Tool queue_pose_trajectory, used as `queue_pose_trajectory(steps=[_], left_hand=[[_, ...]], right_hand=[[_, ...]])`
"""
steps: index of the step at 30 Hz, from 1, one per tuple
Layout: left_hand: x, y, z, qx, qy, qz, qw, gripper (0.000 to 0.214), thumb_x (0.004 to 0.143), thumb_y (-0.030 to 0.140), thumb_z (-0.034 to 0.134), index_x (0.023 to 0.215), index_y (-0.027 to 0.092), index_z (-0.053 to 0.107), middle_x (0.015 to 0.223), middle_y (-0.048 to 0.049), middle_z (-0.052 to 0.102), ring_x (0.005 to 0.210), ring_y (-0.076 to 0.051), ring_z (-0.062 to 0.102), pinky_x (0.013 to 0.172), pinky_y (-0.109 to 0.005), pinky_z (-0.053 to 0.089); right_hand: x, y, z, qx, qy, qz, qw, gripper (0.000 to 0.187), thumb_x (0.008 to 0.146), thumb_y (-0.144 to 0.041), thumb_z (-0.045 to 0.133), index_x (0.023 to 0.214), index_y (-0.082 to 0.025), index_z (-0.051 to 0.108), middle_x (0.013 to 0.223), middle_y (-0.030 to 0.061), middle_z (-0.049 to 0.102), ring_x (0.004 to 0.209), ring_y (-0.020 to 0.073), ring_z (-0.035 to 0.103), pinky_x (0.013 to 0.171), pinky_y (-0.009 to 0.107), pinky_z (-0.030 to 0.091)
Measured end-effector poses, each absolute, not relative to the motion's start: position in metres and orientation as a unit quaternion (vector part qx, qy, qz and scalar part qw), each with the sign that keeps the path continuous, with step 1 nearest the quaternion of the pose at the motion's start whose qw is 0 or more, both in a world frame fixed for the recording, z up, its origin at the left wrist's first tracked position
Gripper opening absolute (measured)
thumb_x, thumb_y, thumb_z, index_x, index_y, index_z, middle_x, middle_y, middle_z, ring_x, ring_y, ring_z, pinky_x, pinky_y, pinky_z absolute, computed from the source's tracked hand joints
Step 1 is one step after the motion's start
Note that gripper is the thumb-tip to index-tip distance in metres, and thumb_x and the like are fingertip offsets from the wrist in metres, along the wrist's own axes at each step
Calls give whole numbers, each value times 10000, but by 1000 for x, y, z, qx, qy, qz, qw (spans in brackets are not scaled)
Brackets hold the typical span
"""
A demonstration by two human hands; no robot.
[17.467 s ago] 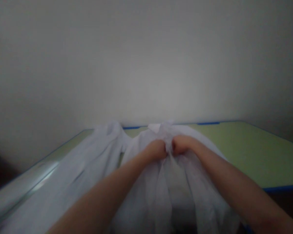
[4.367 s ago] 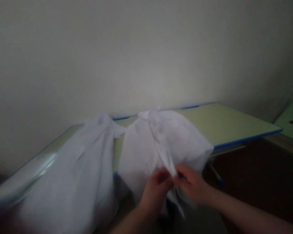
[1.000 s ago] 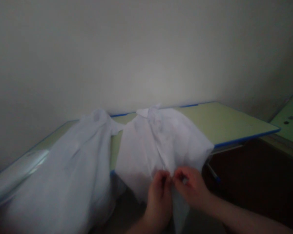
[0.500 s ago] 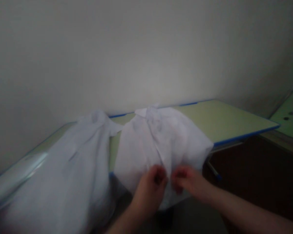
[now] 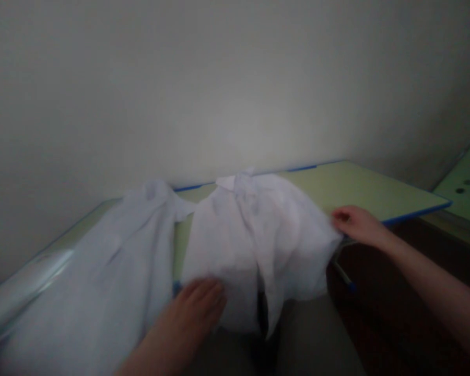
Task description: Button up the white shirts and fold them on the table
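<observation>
garment (image 5: pixel 223 240), white and parted at the lower front, lies before you over the pale green table (image 5: pixel 376 193) and hangs past its near edge. your left hand (image 5: pixel 198 305) rests on its lower left, fingers together; your right hand (image 5: pixel 354 224) curls at its right corner. you cannot tell whether either clamps it. another white garment (image 5: pixel 113 266) drapes to your left.
</observation>
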State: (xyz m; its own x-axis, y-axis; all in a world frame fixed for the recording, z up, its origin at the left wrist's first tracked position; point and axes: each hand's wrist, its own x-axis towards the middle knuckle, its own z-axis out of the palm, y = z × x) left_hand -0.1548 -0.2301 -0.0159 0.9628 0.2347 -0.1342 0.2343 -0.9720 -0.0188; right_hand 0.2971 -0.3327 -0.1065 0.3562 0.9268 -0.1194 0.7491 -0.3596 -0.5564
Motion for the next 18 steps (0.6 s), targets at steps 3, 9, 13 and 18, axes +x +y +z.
queue_pose_trajectory(steps=[3,9,13,18], left_hand=[[-142,-225,-17,-996,-22,88,16,357,843,239,504,1197,253,543,1325,-24,494,1248,-212,389,1066,-403,233],[-74,-212,-16,-991,96,95,23,221,817,215,536,1004,203,653,1143,-44,619,1242,-205,387,1103,-405,197],[-55,-202,-24,-978,175,100,47,125,780,200,581,718,198,689,891,-51,685,1113,-221,469,1095,-425,210],[-55,-191,-24,-968,220,104,56,112,769,157,577,739,195,678,794,-45,679,1079,-218,475,1057,-407,264]], right_hand=[[278,-335,-108,-760,-578,216,204,257,744,-363,555,878,-167,653,812,57,627,720,171,553,655,275,411],[236,-320,-93,-713,-645,184,202,232,733,-357,600,854,-165,647,810,60,615,791,189,539,737,298,391],[239,-318,-91,-718,-645,183,187,224,740,-351,596,855,-164,642,822,62,613,800,192,544,741,302,395],[232,-321,-81,-716,-649,159,202,246,732,-329,613,911,-162,635,919,85,607,888,217,539,815,349,398]])
